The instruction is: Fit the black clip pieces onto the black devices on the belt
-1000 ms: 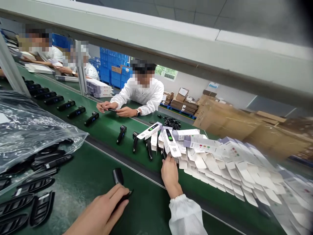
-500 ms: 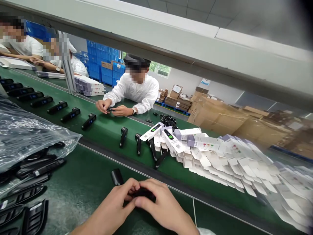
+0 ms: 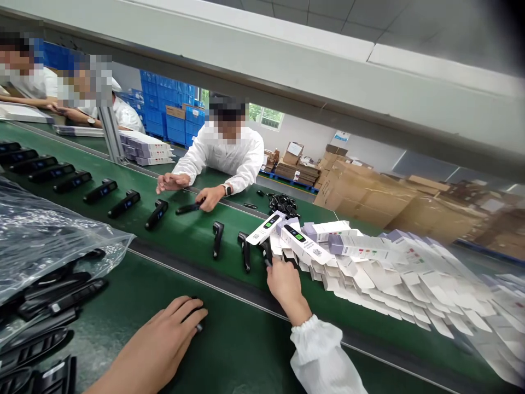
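Note:
My left hand (image 3: 166, 336) rests low over the green worktop, fingers curled on a small black plastic cover (image 3: 199, 327) that they mostly hide. My right hand (image 3: 285, 282) is stretched forward over the green belt. Its fingers close on the lower end of a black handheld device (image 3: 266, 251) beside the white boxes. Just left of it, another black handheld device (image 3: 245, 251) lies alone, with one more farther left. Black plastic shells (image 3: 61, 298) lie near a clear plastic bag (image 3: 53, 235) at the left.
Overlapping white cartons (image 3: 377, 273) cover the belt's right side. A row of black devices (image 3: 100, 190) lies along the left. Across the belt a co-worker (image 3: 227, 145) holds a black device in one hand. A metal post (image 3: 109, 134) and overhead beam (image 3: 246, 49) frame the station.
My hands have parted from the black piece they held together. My right hand reached forward to the belt; my left moved left onto the black cover. Devices shifted right; the co-worker's hands separated.

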Motion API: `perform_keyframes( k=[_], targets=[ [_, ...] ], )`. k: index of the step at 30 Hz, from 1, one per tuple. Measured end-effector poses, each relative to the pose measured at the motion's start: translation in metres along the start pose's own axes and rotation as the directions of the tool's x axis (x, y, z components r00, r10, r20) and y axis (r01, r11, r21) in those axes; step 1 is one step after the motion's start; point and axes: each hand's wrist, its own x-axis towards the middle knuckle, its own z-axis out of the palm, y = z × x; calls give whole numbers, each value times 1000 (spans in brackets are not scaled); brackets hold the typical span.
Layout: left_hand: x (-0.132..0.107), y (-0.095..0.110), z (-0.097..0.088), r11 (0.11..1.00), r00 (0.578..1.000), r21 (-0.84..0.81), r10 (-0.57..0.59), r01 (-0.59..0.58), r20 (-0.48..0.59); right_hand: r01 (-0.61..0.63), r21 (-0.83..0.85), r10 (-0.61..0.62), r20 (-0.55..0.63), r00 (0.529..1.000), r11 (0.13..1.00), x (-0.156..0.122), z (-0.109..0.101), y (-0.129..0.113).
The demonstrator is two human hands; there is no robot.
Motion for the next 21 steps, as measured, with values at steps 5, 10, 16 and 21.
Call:
perform_keyframes(
  k=[5, 10, 16, 21],
  targets=[
    [-3, -8, 6, 999, 999, -7, -42, 42, -33, -136, -60, 129, -108, 986, 989, -10, 25, 7],
    [3, -6, 11, 998, 997, 14, -57, 58, -49, -151, -119, 122, -221, 968, 981, 2, 38, 16],
    [28, 23, -5, 914, 993, -406, -38, -9, -109, -94, -5, 88, -299, 950, 996, -22, 19, 16],
    [48, 70, -17, 769, 982, -617, 79, -169, -171, 244, 735, -374, 14, 927, 632, -76, -12, -2]
  ],
)
